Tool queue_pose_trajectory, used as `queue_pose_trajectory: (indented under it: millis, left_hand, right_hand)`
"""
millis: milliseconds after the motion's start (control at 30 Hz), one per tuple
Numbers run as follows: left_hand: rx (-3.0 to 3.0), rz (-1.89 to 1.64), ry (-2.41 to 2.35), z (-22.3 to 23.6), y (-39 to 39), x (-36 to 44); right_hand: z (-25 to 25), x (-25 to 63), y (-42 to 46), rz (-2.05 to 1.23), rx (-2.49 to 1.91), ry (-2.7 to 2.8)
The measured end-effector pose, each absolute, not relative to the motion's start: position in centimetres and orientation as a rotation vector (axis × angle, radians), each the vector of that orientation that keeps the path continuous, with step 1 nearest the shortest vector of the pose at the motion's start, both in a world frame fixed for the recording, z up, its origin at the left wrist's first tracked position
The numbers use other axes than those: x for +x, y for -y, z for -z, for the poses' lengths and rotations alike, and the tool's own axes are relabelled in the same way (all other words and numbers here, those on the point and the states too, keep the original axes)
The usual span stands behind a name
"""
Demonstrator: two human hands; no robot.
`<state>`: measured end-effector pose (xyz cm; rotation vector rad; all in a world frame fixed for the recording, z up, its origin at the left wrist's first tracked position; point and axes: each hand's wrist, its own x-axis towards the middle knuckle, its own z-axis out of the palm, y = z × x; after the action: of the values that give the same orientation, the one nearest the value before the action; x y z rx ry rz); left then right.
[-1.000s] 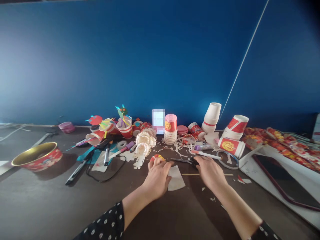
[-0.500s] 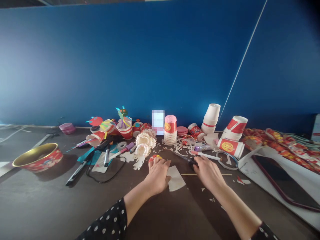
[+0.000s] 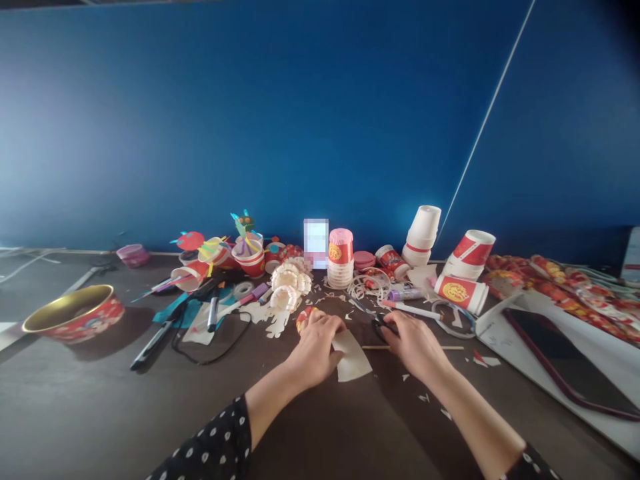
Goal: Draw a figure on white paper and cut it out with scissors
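My left hand point(image 3: 315, 350) is closed on a cut piece of paper cup point(image 3: 354, 360). Its pale inner side shows to the right of the fingers, and a red and yellow printed part peeks out beyond them. Across from it, my right hand point(image 3: 416, 343) grips a pair of dark-handled scissors point(image 3: 369, 311), whose blades point forward and left, apart from the paper. Just below the right fingers a thin wooden stick point(image 3: 453, 348) lies on the table, partly hidden by that hand.
Cut-out white cups point(image 3: 287, 287), a stack of cups with a pink top point(image 3: 341, 260) and more cups point(image 3: 457, 290) line the back. A gold-lined container point(image 3: 95, 327) is at left, beside a utility knife point(image 3: 153, 347). At right a phone point(image 3: 565, 360) rests on a white surface.
The scissors in my right hand have turned a little, and their blades and handle show more. My left hand stays on the cup piece, its fingers slightly raised.
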<state>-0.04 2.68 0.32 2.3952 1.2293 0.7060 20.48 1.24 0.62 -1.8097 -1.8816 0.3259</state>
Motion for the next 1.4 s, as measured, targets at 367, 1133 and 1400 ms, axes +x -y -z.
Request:
queue_pose_trajectory:
  millis: [367, 1133, 1400]
  left_hand:
    - [1.418, -1.011, -0.984, -1.0, -3.2, -0.2]
    - [0.529, -1.207, -0.653, 0.3, -1.6, 3.5]
    - [0.597, -1.141, -0.707, 0.4, -1.5, 4.6]
  right_hand:
    - [0.8, 20.0, -2.2, -0.829, -1.444, 1.361]
    - [0.9, 16.1, -0.2, -1.333, -1.035, 0.865]
    - [0.9, 16.0, -0.1, -1.323, -0.974, 0.965]
